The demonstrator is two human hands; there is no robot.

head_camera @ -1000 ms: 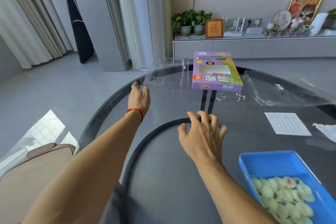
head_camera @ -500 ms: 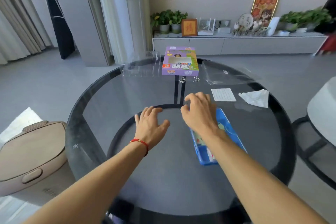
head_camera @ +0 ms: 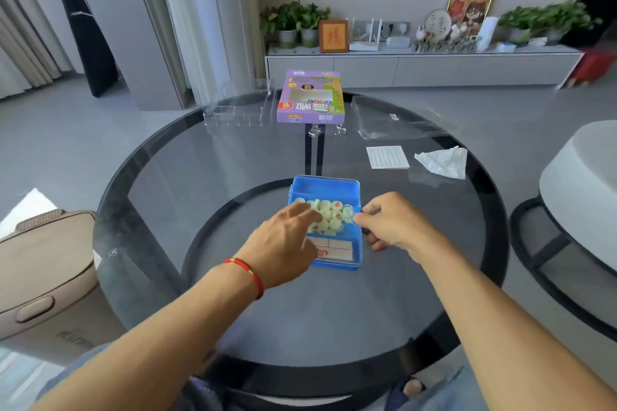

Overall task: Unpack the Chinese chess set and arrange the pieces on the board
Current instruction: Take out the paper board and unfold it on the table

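Blue box [head_camera: 325,190] on glass table [head_camera: 207,177] — pale pieces [head_camera: 329,215] inside. Left hand [head_camera: 283,247] over its left side, fingers loosely extended onto pieces; right hand [head_camera: 390,225] at its right edge — fingers curled, grip unclear.

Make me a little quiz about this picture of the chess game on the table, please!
1. True or false: the purple game box lies farther from the person than the blue plastic case.
2. Which hand wears the red string bracelet?
A. left hand
B. right hand
3. Fill in: the chess pieces lie inside the blue plastic ____.

Key:
1. True. It sits near the far edge of the glass table.
2. A.
3. case. A folded paper board with red lines lies in it too.
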